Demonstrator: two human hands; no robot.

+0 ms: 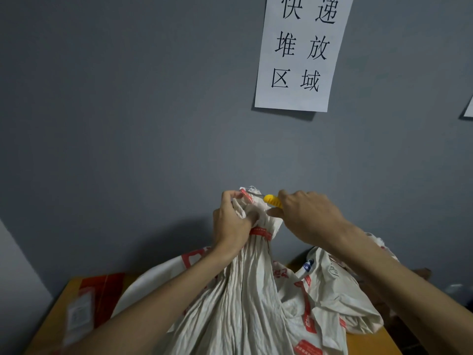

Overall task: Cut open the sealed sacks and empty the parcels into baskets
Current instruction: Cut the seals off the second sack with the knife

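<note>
- The sack [245,290] stands upright on the surface [371,340], mid-view. Its long axis runs up toward the wall [128,111], and its neck is gathered into a narrow bunch at the top.
- A red tie [261,233] cinches that neck. It looks whole, so the sack is probably not yet open.
- The left grip [231,224] is closed round the bunched cloth just above the tie, with its fingers curled over the frayed top edge.
- The right grip [309,216] is clenched on the yellow handle of a knife [272,201].
- The blade [253,192] points left, crosswise to the sack's axis, and lies against the top of the bunch. Whether it is biting into the cloth cannot be told.
- The relation that matters: the tie sits below the blade, just under both grips, and nearer the left one. The blade tip is very close to the left fingers [230,194].
- My judgement is that a cut at the tie or just beneath it would need the knife lowered along the neck, edge turned away from the left grip. The main risk is a slip toward those fingers.
- A second sack [332,290] lies slumped to the right, touching the first, and a box [84,303] with red tape sits on the left.
- No basket is in view.
</note>
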